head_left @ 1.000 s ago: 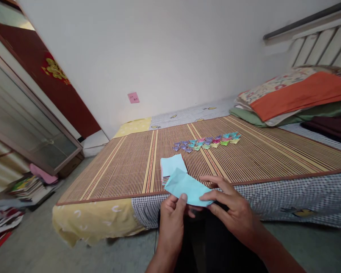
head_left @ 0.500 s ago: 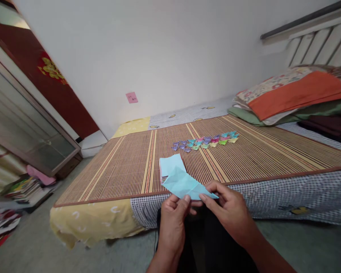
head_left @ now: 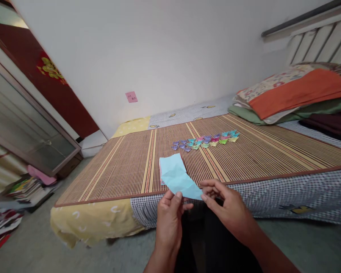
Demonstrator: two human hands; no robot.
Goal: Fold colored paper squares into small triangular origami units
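Observation:
A light blue sheet of folding paper (head_left: 180,182), with creases across it, is held over the bed's front edge. My left hand (head_left: 172,208) pinches its lower edge, thumb on top and fingers beneath. At the paper's right corner is my right hand (head_left: 223,201), its thumb tip against the corner and its other fingers curled behind. Just beyond, and partly covered by the held sheet, lies a stack of square paper (head_left: 170,161) with a light blue top sheet. Farther back on the mat stand small folded paper pieces (head_left: 206,141) in several colours, set in rows.
A striped bamboo mat (head_left: 125,163) covers the bed, over checked and yellow sheets. Folded bedding (head_left: 295,93) is piled at the right, near a radiator (head_left: 322,43). Books (head_left: 25,189) are stacked on the floor at the left, by a glass-fronted cabinet (head_left: 31,110).
The pointed right end of the blue paper no longer sticks out past my right thumb; the sheet's outline is shorter there. My left hand has shifted slightly left, and the right fingers have loosened a little.

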